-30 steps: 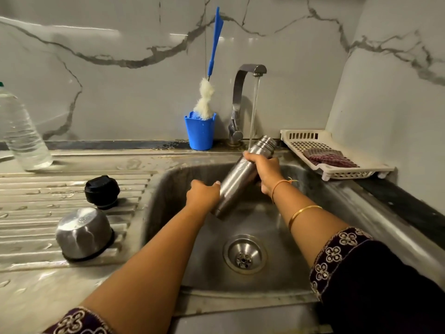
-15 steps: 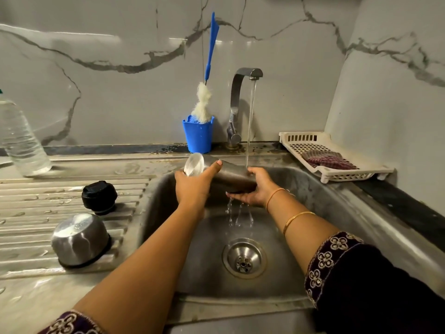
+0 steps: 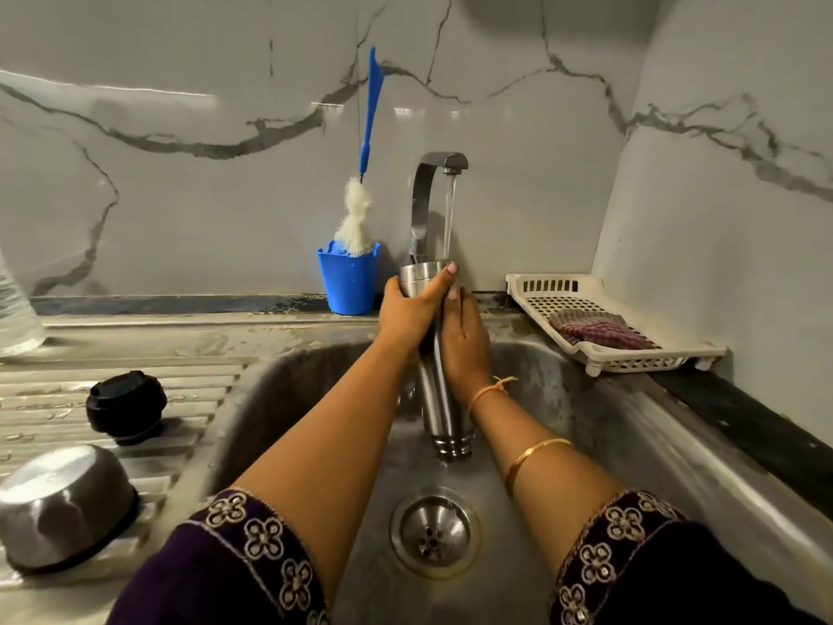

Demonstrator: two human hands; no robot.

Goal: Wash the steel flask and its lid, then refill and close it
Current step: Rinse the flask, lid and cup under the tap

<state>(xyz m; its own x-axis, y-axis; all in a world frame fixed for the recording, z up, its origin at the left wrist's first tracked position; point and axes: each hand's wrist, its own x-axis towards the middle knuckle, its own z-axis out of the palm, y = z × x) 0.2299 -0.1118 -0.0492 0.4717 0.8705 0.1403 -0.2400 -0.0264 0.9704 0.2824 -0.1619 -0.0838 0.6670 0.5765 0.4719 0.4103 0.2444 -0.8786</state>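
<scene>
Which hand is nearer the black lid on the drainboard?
Left. The left hand grips the flask on the side facing the black lid; the right hand holds the flask's other side, farther away.

occlusion | steel flask [image 3: 439, 412] mid-body covered by left hand [image 3: 412, 311] and right hand [image 3: 466, 349]; mouth faces down, not visible | right hand's hold behind flask unreadable | tap [image 3: 423, 196] base behind flask | brush [image 3: 356, 223] lower bristles inside blue cup [image 3: 348, 281] | plastic bottle [image 3: 13, 309] cut by left edge | left sleeve [image 3: 225, 566], right sleeve [image 3: 653, 575] cut by bottom edge
</scene>
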